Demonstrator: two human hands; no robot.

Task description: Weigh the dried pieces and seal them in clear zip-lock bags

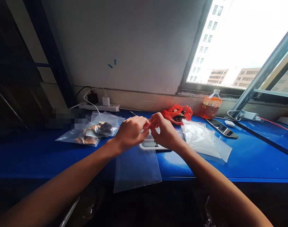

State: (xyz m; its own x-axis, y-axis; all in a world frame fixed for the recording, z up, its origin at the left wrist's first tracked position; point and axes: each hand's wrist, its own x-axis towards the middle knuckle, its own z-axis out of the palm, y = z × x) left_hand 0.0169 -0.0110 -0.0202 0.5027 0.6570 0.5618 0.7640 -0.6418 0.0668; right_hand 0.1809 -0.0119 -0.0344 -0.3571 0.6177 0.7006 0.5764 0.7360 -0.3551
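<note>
A flat clear plastic bag (138,171) hangs below my hands and reaches past the table's front edge. My left hand (131,131) is closed, thumb and fingers pinched at the bag's top. Close beside it, fingertips almost meeting, my right hand (167,132) also pinches that top edge. The exact grip is partly hidden by the fingers. Under and behind the hands lies a white-rimmed flat device (161,147), mostly covered. Just past my right hand sits an open red plastic bag (188,111) with dark, dried-looking pieces inside.
Filled clear bags (87,140) with brown and dark pieces lie at left. Several flat clear bags (203,138) are stacked at right, near a phone (222,128), a white earbud-like case (229,123) and an orange-labelled bottle (211,105). A power strip (113,107) runs along the wall.
</note>
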